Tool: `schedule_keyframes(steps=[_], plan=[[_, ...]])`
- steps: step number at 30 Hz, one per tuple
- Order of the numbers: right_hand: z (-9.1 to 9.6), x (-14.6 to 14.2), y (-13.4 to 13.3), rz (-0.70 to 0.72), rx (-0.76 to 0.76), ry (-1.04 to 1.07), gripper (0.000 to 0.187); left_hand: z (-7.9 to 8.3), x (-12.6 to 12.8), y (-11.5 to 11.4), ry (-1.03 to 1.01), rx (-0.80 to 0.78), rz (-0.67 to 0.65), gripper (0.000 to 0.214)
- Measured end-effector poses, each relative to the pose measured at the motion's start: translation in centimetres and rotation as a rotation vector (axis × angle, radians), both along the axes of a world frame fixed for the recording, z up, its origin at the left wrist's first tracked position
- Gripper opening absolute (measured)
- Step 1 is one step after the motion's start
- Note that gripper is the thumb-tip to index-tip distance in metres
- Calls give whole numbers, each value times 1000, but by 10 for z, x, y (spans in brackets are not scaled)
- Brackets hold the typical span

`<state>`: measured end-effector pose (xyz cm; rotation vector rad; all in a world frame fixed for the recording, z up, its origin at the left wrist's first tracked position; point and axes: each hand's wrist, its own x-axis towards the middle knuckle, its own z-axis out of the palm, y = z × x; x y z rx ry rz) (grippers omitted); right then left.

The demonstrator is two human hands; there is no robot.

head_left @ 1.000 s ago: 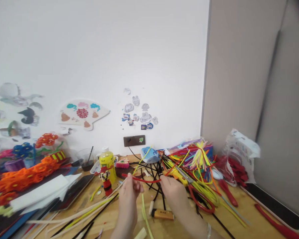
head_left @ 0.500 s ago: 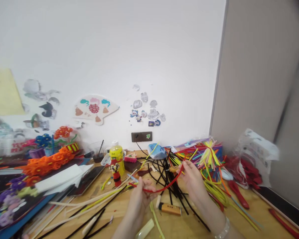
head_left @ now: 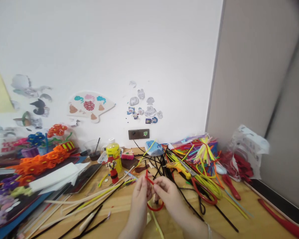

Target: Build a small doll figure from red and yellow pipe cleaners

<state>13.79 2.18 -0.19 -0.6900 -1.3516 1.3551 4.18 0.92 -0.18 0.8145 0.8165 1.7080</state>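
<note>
Between my two hands a red pipe cleaner (head_left: 155, 209) is bent round into a loop that hangs below the fingers, its ends crossing above them. My left hand (head_left: 140, 192) pinches it near one end. The fingers of my right hand (head_left: 165, 190) are closed on it close beside the left fingertips. Just left of and behind the hands stands a small figure (head_left: 113, 170) in red, black and white. Black pipe cleaners (head_left: 166, 166) lie in a heap behind the hands. A yellow-handled cutter or tool (head_left: 181, 170) rests on that heap, right of the hands.
A yellow bottle (head_left: 114, 154) stands behind the figure. Pale and black pipe cleaners (head_left: 89, 199) spread over the table (head_left: 119, 215) on the left. Orange fuzzy flowers (head_left: 40, 161) fill the far left. At right lie a colourful bundle (head_left: 205, 149) and a clear bag (head_left: 249, 149).
My right hand has moved left and down to meet my left hand. The red pipe cleaner, earlier stretched in an arc between them, is now looped. The view has shifted slightly right.
</note>
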Motion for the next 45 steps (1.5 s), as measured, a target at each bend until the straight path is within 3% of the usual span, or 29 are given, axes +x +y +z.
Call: schedule_keyframes(steps=[4,9,13,19,26,32,39,45], plan=[[-1,-4,-3,-72,-38,96,34,-12,4,3,62,-4,32,36],[-1,-10,-9,1,-77,180,37,-17,4,1,117,-28,98,35],[0,-11,-10,75,-122,151,41,-10,4,-3,146,-85,80,36],[0,-8,-7,180,-68,76,41,4,-2,-7,238,-41,186,33],[5,-1,-6,144,-28,-19,36,8,-5,-10,456,46,218,24],[0,3,0,132,2,-90,38,12,-5,-10,450,47,245,24],[0,6,-3,-2,253,-335,30,13,-5,-11,501,55,255,25],[8,10,-10,-108,474,-686,23,10,-9,-8,431,32,253,31]])
